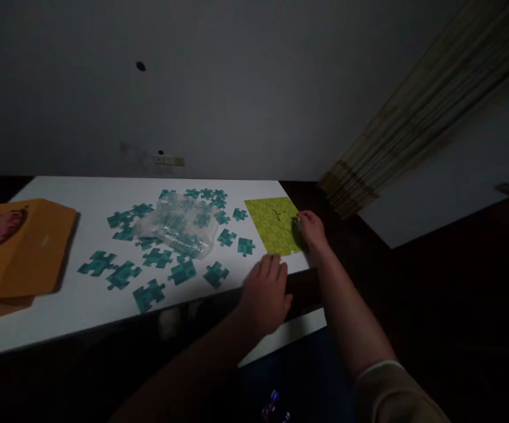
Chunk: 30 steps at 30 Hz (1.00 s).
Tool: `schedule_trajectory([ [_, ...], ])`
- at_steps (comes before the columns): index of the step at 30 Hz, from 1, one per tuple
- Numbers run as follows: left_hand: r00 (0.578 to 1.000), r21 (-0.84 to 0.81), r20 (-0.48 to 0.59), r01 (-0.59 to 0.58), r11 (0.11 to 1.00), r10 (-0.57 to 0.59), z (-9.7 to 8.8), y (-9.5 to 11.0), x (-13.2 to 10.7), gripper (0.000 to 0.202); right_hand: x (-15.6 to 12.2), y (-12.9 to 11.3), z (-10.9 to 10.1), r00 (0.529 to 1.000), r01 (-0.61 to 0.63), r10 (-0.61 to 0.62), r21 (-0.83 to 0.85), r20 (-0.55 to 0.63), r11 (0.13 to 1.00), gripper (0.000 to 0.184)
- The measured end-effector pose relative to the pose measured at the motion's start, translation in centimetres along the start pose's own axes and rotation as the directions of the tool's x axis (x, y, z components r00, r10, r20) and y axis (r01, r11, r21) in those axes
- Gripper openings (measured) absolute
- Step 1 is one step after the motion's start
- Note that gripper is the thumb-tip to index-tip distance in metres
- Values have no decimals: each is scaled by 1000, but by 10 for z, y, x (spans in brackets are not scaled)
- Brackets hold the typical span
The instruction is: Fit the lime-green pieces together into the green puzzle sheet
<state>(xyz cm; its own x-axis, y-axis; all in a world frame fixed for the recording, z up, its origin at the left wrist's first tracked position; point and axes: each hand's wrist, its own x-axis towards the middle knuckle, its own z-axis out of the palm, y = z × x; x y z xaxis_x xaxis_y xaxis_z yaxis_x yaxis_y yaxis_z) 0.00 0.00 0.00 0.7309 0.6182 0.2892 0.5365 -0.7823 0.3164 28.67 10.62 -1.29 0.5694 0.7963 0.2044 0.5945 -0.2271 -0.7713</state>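
A yellow-green assembled puzzle block (273, 224) lies at the right end of the white table (82, 194). My right hand (311, 230) rests against its right edge, fingertips touching it. My left hand (267, 292) sits on the table's front edge just below the block, fingers curled over the edge, holding nothing. Several loose teal puzzle pieces (157, 258) lie face down across the middle of the table, apart from both hands.
A clear plastic bag (177, 226) lies among the teal pieces. An orange puzzle box (16, 247) sits at the left end. Behind the table is a grey wall; a striped curtain (417, 117) hangs at the right. The floor around is dark.
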Motion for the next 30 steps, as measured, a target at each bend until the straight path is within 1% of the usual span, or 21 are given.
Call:
schedule_trajectory([
  [1, 999, 9, 20, 34, 999, -34, 15, 5, 24, 68, 10, -4, 1, 999, 24, -18, -151, 41, 988, 45],
  [3, 997, 21, 36, 72, 997, -73, 36, 4, 60, 76, 24, -13, 3, 989, 96, -42, -404, 140, 910, 65],
  [5, 992, 27, 54, 110, 994, -112, 48, -6, 80, 81, 30, -20, 8, 981, 134, -30, -553, 192, 822, 89],
  [6, 990, 26, 62, 125, 992, -126, 51, -13, 86, 82, 32, -24, 11, 976, 151, -23, -595, 217, 789, 96],
  [8, 988, 20, 70, 135, 991, -136, 53, -25, 91, 82, 34, -29, 17, 962, 197, -21, -640, 271, 743, 97],
  [11, 992, 7, 64, 107, 994, -107, 51, -36, 90, 79, 39, -32, 25, 952, 252, -65, -643, 299, 723, 84],
  [13, 995, 0, 50, 92, 996, -92, 48, -39, 89, 78, 42, -30, 28, 951, 265, -101, -602, 292, 753, 75],
  [16, 995, -8, 31, 96, 995, -95, 46, -39, 89, 77, 49, -22, 28, 959, 228, -112, -478, 259, 848, 61],
  [18, 995, -10, 32, 96, 995, -95, 45, -38, 89, 76, 54, -14, 25, 965, 175, -100, -310, 243, 935, 52],
  [20, 995, -7, 38, 94, 996, -94, 45, -37, 89, 75, 58, -6, 17, 969, 106, -85, -79, 232, 991, 48],
  [21, 995, -4, 40, 92, 996, -92, 45, -37, 90, 76, 59, -3, 12, 973, 66, -71, 31, 220, 997, 49],
  [23, 995, 3, 40, 89, 996, -89, 46, -38, 89, 77, 61, 3, 0, 986, -19, -16, 202, 168, 979, 51],
  [26, 996, 10, 26, 82, 997, -82, 46, -38, 89, 76, 62, 11, -23, 991, -130, 115, 373, 60, 919, 56],
  [28, 996, 5, 9, 88, 996, -88, 46, -39, 88, 74, 60, 16, -37, 983, -164, 181, 437, 2, 884, 59],
  [30, 993, -1, -19, 112, 994, -112, 48, -39, 88, 71, 55, 18, -47, 980, -160, 196, 430, -41, 888, 60],
])
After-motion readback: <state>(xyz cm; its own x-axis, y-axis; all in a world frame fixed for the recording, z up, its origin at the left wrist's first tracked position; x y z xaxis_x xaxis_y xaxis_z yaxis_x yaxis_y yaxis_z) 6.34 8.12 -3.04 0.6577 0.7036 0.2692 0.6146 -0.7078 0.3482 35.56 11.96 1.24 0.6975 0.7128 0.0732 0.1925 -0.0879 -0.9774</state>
